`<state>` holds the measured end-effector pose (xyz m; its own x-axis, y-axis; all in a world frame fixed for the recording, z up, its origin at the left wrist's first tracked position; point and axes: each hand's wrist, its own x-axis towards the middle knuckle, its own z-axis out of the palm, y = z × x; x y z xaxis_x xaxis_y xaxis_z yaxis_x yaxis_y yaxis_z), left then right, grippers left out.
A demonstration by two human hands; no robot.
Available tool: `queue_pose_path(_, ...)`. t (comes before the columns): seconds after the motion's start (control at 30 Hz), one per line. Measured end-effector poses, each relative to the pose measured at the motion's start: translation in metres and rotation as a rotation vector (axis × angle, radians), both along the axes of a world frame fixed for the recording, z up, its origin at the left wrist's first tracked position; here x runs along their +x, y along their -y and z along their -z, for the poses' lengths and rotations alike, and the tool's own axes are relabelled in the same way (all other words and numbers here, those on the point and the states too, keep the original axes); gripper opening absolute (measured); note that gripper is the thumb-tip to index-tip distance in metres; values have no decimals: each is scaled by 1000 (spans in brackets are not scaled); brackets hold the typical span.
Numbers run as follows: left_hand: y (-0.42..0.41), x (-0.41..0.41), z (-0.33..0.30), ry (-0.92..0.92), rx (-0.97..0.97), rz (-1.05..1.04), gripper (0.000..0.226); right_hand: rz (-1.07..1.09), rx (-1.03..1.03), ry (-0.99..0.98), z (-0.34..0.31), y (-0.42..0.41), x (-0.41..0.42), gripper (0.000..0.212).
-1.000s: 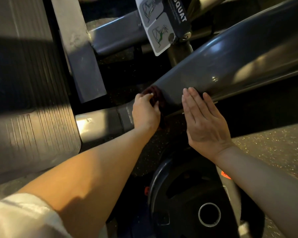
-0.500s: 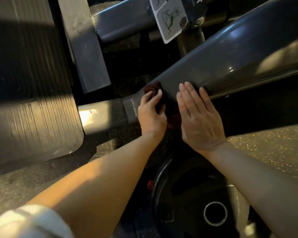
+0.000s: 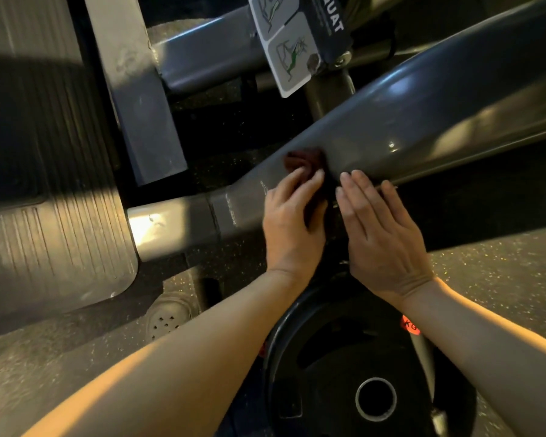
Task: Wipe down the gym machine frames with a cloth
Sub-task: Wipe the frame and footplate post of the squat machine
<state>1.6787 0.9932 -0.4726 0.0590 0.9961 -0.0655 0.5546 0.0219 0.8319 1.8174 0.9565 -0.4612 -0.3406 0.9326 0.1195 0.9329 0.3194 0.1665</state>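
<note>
my left hand (image 3: pixel 292 222) grips the cloth (image 3: pixel 300 162) mid-wipe on the frame (image 3: pixel 423 121), right hand (image 3: pixel 382 228) flat and bracing; next, probably a stroke up the frame.

A gym: squat placard (image 3: pixel 300 42) above the hands, weight plate (image 3: pixel 369 373) below them, speckled rubber floor (image 3: pixel 501 279) to their right.

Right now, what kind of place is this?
Most likely a gym: a black weight plate lies below the hands, a placard reading "QUAT" shows exercise diagrams, and a thick grey machine frame crosses speckled rubber flooring.
</note>
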Motion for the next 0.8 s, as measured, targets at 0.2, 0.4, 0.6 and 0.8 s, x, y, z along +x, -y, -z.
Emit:
queue_pose_path(0.2,-10,-54,40,-109,-393,-118,42,-19,-76,58,2,1,-10,65)
queue_pose_path(0.4,0,-61,36,23,-198,-92,39,-143,-147,190,19,-10,-40,69)
queue_pose_path(0.6,-12,-23,52,116,-299,-390,31,-31,-136,211,24,-27,-48,76)
queue_pose_path(0.8,-8,-26,37,90,-249,-223,33,-68,-155,151,23,-21,-36,68)
